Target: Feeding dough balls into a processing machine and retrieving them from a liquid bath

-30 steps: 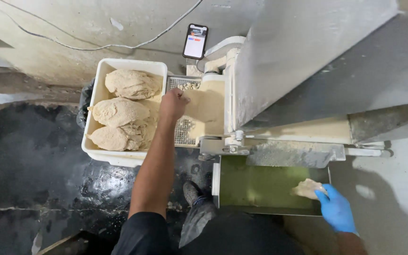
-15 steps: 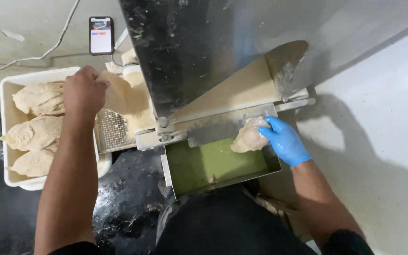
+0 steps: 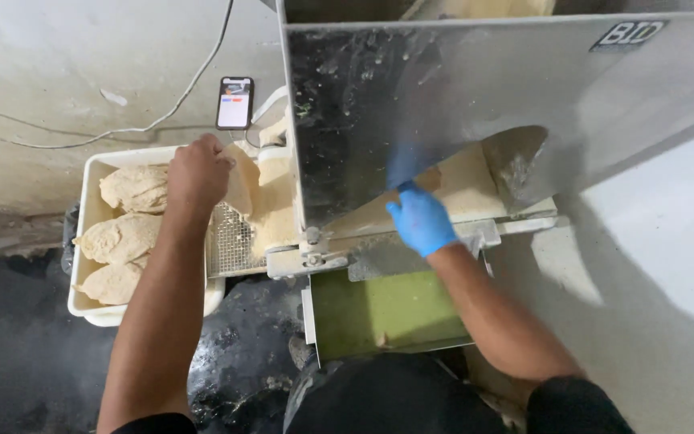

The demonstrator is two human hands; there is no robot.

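Observation:
My bare left hand (image 3: pixel 197 173) grips the edge of a thin flat dough sheet (image 3: pixel 242 183) that hangs over a wire grate (image 3: pixel 233 239) at the left side of a metal dough-rolling machine (image 3: pixel 483 88). My right hand (image 3: pixel 421 219), in a blue glove, is raised to the slot under the machine's shiny front panel. At its fingertips it holds a small dough piece (image 3: pixel 430 178) against the floury sloping roller surface (image 3: pixel 467 186). The fingertips are partly hidden, and the panel mirrors the glove.
A white tub (image 3: pixel 88 241) on the left holds three flattened dough lumps (image 3: pixel 120 239). A phone (image 3: pixel 234 103) leans on the wall behind it, with a cable (image 3: pixel 154 124) trailing past. A green tray (image 3: pixel 387 309) sits below the machine. The floor is dark and wet.
My right hand has lifted the dough piece from above the green tray up to the roller slot. My left hand stays at the grate, holding the sheet. The view has shifted closer.

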